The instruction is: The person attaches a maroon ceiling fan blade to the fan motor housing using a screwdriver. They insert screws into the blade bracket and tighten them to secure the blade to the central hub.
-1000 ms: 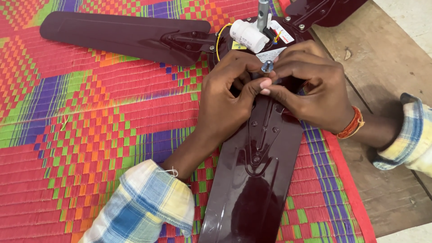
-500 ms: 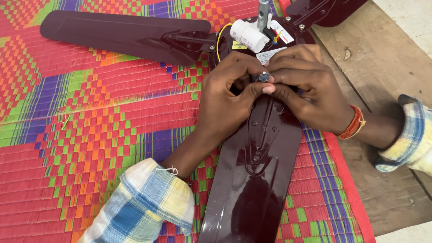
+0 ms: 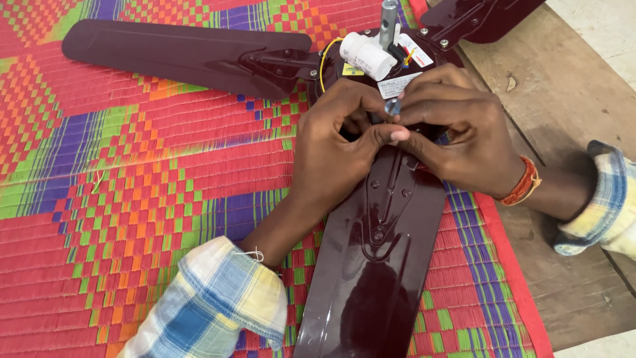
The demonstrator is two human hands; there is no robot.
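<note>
Pinching a small silvery bolt [image 3: 392, 106] between them, the left hand [image 3: 338, 149] and the right hand [image 3: 457, 129] meet at the root of the near blade [image 3: 371, 265] of a dark maroon ceiling fan, just where that blade's bracket [image 3: 387, 199] runs in under the fingers toward the motor hub [image 3: 391, 66]. Both hands are closed: the right thumb and forefinger grip the bolt head from above, and the left fingertips press in from the other side, steadying it against the bracket end.

Just beyond the grip, on the hub, sit a white cylindrical capacitor [image 3: 366, 56], a grey down-rod stub [image 3: 388, 20] and some yellow wiring [image 3: 328, 56]. To the left of the grip a second blade [image 3: 179, 53] lies flat, its bracket showing four screws in place; beyond and right of the grip a third blade [image 3: 483, 16] runs out of frame, also on its bracket. Everything rests on a bright woven mat [image 3: 132, 185], with a wooden floor [image 3: 570, 132] to the right.

As a judgement, two blades look already fastened and the near one is mid-fixing: this bolt is not yet seated, and whether others remain is hidden under the hands.

Against the earlier pictures, the fingers have closed tighter over the bolt and shifted slightly; fan and mat lie as before.
</note>
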